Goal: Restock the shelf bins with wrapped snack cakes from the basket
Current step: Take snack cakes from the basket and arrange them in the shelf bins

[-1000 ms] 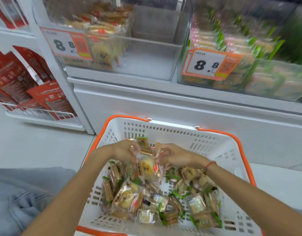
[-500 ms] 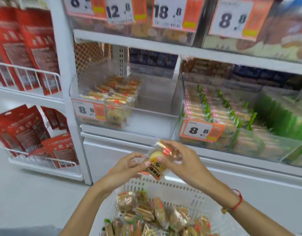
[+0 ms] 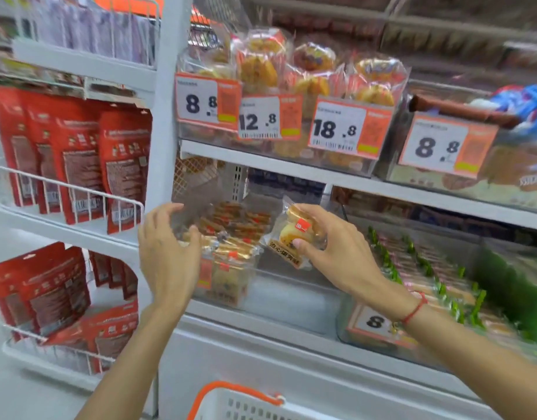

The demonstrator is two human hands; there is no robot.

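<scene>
Landmark for all positions: the clear shelf bin [image 3: 261, 286] on the lower shelf, directly right of the white upright post [image 3: 164, 116].

Right hand [image 3: 331, 247]: grips one wrapped snack cake [image 3: 291, 234], thumb on the near face of the wrapper, fingers curled over its far side. The cake is held in the air above the bin's open right part, tilted, just right of the stock already inside. A red cord bracelet [image 3: 416, 307] sits on that wrist.

Left hand [image 3: 167, 247]: holds nothing, fingers spread and lightly bent. It stands at the bin's front left corner, in front of its clear wall; whether the fingertips touch the wall cannot be told.

Bin contents: a row of stacked wrapped cakes [image 3: 231, 234] fills the left part, with an orange price label [image 3: 205, 275] on the front, partly hidden by the left hand. The right part shows bare floor.

Basket [image 3: 240, 401]: white with an orange handle, below the bin at the bottom edge of view; its contents are out of frame.

Surroundings: right of the bin, a neighbouring bin [image 3: 428, 283] holds green-edged packets. Above the bin, the upper shelf carries bagged pastries [image 3: 309, 71] behind price tags [image 3: 340, 128] reading 8.8, 12.8, 18.8 and 8.8. Left of the bin, beyond the post, red pouches [image 3: 76, 159] stand in wire racks.
</scene>
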